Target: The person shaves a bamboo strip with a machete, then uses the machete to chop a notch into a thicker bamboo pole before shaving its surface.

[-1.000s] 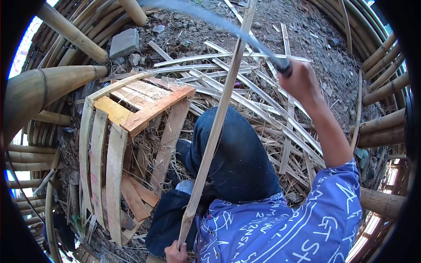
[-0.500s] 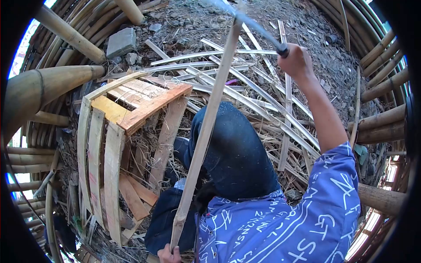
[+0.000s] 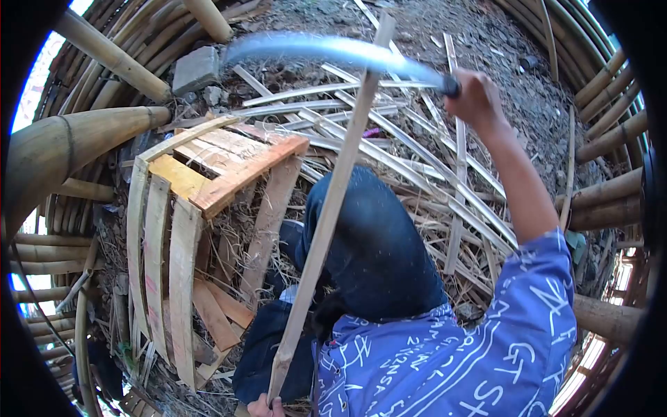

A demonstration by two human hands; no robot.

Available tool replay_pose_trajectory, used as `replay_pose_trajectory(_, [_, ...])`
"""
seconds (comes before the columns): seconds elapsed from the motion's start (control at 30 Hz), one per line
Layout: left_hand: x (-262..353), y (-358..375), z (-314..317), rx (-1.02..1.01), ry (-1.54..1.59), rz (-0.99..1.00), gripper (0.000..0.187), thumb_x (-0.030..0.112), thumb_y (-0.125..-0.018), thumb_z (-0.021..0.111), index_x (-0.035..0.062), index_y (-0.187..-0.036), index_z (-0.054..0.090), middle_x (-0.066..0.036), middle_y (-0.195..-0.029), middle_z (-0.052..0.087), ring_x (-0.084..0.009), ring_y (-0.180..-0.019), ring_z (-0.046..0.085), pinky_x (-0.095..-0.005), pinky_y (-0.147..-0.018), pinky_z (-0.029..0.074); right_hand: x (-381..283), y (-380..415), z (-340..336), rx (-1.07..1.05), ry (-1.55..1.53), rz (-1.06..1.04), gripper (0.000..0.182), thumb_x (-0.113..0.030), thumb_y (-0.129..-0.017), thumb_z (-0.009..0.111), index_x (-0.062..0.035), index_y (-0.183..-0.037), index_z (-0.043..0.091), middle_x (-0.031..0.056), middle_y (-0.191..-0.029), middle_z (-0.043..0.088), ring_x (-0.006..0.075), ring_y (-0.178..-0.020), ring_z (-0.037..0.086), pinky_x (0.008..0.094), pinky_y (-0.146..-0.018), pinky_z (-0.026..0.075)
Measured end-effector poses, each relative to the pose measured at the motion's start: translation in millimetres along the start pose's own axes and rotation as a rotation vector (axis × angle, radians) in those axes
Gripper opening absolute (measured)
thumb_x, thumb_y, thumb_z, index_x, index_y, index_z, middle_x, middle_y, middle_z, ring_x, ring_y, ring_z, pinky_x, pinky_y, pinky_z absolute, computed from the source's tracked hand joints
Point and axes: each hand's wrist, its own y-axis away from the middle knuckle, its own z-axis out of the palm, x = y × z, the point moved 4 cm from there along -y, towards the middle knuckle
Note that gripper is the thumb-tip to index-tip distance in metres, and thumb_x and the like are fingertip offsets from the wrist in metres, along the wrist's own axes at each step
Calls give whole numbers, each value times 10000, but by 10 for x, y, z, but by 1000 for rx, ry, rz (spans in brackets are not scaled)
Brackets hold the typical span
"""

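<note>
A long bamboo strip (image 3: 326, 222) slants up across my bent knee, its far end reaching the top of the view. At its lower end, near the bottom edge, my left hand (image 3: 267, 406) grips it with thumb and fingers. My right hand (image 3: 478, 101) is closed around the black handle of a machete (image 3: 340, 48). The machete's blade is smeared by motion and overlaps the upper part of the strip in this view. Past my knee, several split bamboo strips (image 3: 417, 149) lie crisscrossed on the ground.
A slatted wooden crate (image 3: 182, 278) stands at my left beside my legs, with shavings on it. A grey block (image 3: 195, 70) lies behind it. Thick bamboo poles (image 3: 83, 139) jut in from the left, and more bamboo rails (image 3: 611, 198) line the right side.
The machete has swung leftward and down, from pointing toward the top to lying across the strip's upper part. My left hand keeps its hold; the strip has barely shifted.
</note>
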Motion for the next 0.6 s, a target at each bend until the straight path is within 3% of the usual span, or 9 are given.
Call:
replay_pose_trajectory(0.07, [-19,9,-15,32,0,34,188,169,-868,632,1,-789,605,-183,-572,538,-402,-481,525,-464,-448,410,160,-168,84,-13,-27,177,127,-135,-811,579,-42,-807,666,206,-755,679,331,-720,686,438,-695,539])
replay_pose_trajectory(0.17, [-48,61,-26,37,-24,67,175,148,-867,632,-25,-846,631,-197,-598,561,-392,-489,537,-458,-460,419,169,-97,-30,93,-146,-4,184,-188,-822,565,-42,-829,677,212,-775,680,351,-758,682,449,-711,534])
replay_pose_trajectory(0.23, [-149,123,58,-4,27,45,182,146,-862,640,-31,-901,648,-206,-616,578,-388,-502,546,-459,-472,424,185,-57,-59,132,-64,1,189,-200,-816,571,-51,-835,685,208,-790,682,370,-778,675,456,-715,529])
replay_pose_trajectory(0.3, [-260,182,118,44,-130,236,185,148,-859,645,-30,-912,651,-219,-654,603,-391,-522,557,-462,-482,429,321,-40,-51,74,37,213,151,-168,-796,582,-69,-830,691,199,-816,684,397,-810,662,477,-725,518])
replay_pose_trajectory(0.33, [-209,91,79,45,-79,148,196,151,-865,636,-38,-914,647,-219,-676,614,-393,-517,554,-450,-475,428,403,-30,33,168,-14,169,150,-158,-783,583,-32,-744,655,176,-702,670,327,-675,673,423,-618,519])
replay_pose_trajectory(0.37, [-184,11,31,-83,38,-1,208,155,-868,633,-48,-905,647,-215,-680,619,-395,-521,560,-434,-474,438,460,3,116,162,-13,160,150,-158,-783,583,-32,-744,655,176,-702,670,327,-675,673,423,-618,519])
replay_pose_trajectory(0.43, [11,-148,-63,-28,147,53,190,155,-851,643,-34,-865,642,-193,-651,609,-385,-527,572,-411,-472,442,633,67,374,-70,-416,415,191,-177,-769,595,-30,-647,593,97,-571,597,203,-515,607,345,-494,478])
replay_pose_trajectory(0.47, [77,-214,-94,-23,143,51,190,155,-851,643,-34,-865,642,-193,-651,609,-385,-527,572,-411,-472,442,654,181,486,-45,-621,443,219,-183,-755,618,-59,-596,532,23,-521,515,111,-434,508,286,-417,417])
replay_pose_trajectory(0.6, [265,-461,-104,-187,334,18,206,180,-800,694,-11,-825,621,-174,-630,591,-358,-536,589,-396,-481,440,659,632,656,-36,-803,572,211,-137,-757,620,-72,-595,501,19,-511,512,113,-395,497,278,-389,402])
